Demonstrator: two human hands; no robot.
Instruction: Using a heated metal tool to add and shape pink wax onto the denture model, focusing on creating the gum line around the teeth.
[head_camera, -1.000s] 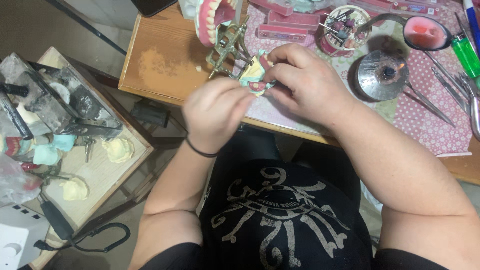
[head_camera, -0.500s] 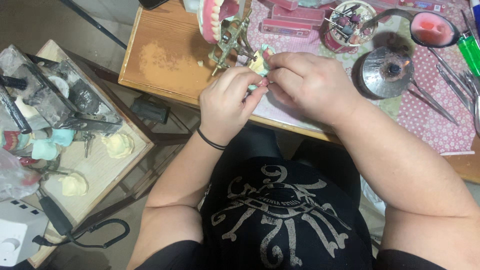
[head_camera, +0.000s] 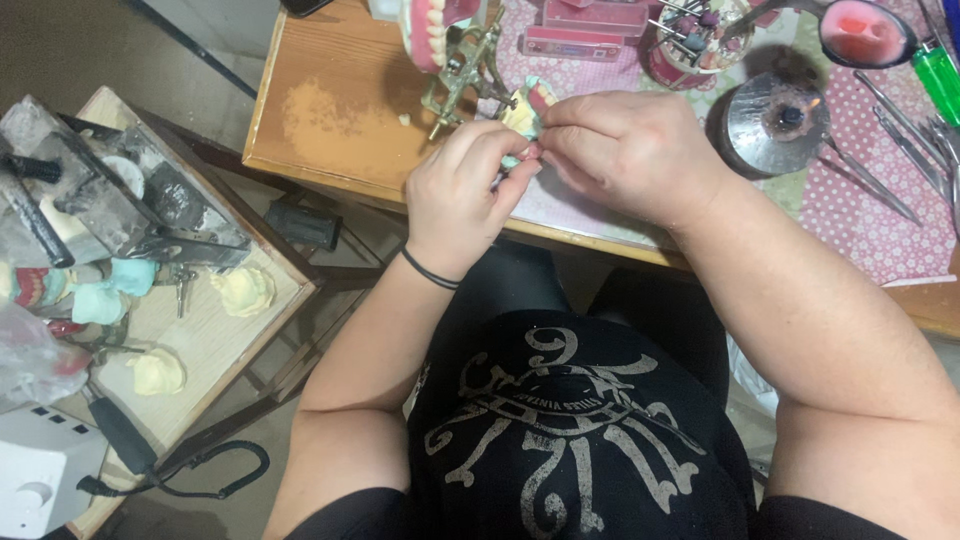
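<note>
Wooden bench (head_camera: 330, 120) runs across the far side, w/ a pink patterned mat (head_camera: 870, 210) over its right part. Low side table (head_camera: 215, 335) sits left and nearer, carrying grey plaster-caked blocks (head_camera: 110, 195), pale yellow casts (head_camera: 243, 290) and teal casts (head_camera: 100, 298); a white box unit (head_camera: 40, 470) w/ black cable at near left. On the bench, far centre: metal articulator (head_camera: 462, 62) w/ a set of model teeth (head_camera: 428, 28) mounted in pink base. Right of it a round metal burner dish (head_camera: 780, 122), a cup of small burs (head_camera: 690, 35), a red-filled bowl (head_camera: 865, 30), and thin steel instruments (head_camera: 885, 150) lying on the mat. Both hands meet at the bench's near edge, centre. Right hand (head_camera: 635, 150) and left hand (head_camera: 465, 200) hold a small dental cast (head_camera: 527, 105), pale yellow-green w/ pink wax, between them, just near the articulator. Fingers of both hands curled in, tips pressed together pinching the cast; what's under the fingertips is hidden. Black band (head_camera: 428, 272) on left wrist.
</note>
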